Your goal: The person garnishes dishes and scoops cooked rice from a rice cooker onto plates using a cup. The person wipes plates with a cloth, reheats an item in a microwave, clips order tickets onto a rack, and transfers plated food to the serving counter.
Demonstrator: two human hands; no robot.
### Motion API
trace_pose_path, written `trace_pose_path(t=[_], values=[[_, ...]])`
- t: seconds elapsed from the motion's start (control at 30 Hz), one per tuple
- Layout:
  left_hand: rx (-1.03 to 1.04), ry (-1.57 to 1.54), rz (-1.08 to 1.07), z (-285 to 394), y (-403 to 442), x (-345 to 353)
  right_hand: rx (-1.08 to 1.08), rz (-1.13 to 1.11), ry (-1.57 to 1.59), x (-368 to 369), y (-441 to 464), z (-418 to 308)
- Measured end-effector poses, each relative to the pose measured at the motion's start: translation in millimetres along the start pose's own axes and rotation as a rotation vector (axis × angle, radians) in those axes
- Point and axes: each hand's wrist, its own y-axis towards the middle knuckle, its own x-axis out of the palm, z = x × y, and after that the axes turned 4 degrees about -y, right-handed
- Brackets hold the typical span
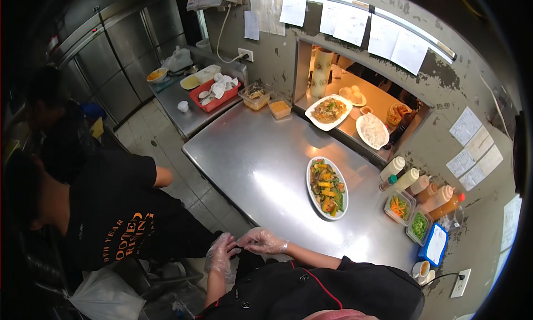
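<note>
Both of my hands wear clear plastic gloves and meet just off the near edge of the steel table. My left hand (220, 257) is upright with bent fingers, its fingertips at those of my right hand. Fingers drawn together, my right hand (263, 241) pinches toward the left fingertips. Anything between them is too small to make out. Beyond them on the steel table (250, 153) lies a white oval plate (345, 200) of stir-fried vegetables (326, 188) topped with yellow pieces.
A noodle plate (328, 112) and a white-topped plate (372, 131) sit at the pass window. Sauce bottles (407, 179) and tubs of chopped carrots (398, 207) and greens (418, 225) line the right wall. A red basket (215, 92) stands farther back. At left, a person in black (116, 209) bends close by.
</note>
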Motion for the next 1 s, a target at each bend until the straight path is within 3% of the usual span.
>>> trace_pose_path(t=[0.13, 0.3, 0.43, 0.5, 0.63, 0.67, 0.7, 0.73, 0.8, 0.9, 1.0], values=[[-0.030, -0.049, 0.114, -27, 14, -44, 0.231, 0.081, 0.109, -12, -11, 8], [0.006, 0.023, 0.014, 21, -10, 10, 0.404, 0.190, 0.097, -49, -9, 31], [0.105, 0.077, -0.131, 76, 17, 60, 0.272, 0.253, -0.234, -136, 47, 23], [0.149, 0.071, -0.237, 107, 42, 81, 0.316, 0.441, 0.088, -189, 79, 27], [0.166, 0.063, -0.317, 181, 88, 134, 0.187, 0.920, 0.408, -335, 143, 48], [0.235, 0.128, -0.320, 201, 93, 154, 0.127, 1.034, 0.521, -360, 159, 23], [0.274, 0.122, -0.356, 216, 109, 171, 0.173, 1.032, 0.596, -415, 173, 43], [0.311, 0.115, -0.391, 230, 127, 186, 0.182, 1.193, 0.667, -453, 193, 39], [0.278, -0.071, -0.567, 261, 159, 213, 0.076, 1.298, 0.746, -512, 218, 25], [0.365, -0.021, -0.725, 302, 197, 277, -0.117, 1.416, 0.980, -565, 250, 6], [0.366, 0.127, -0.742, 340, 236, 346, -0.245, 1.485, 0.768, -582, 259, 27]])
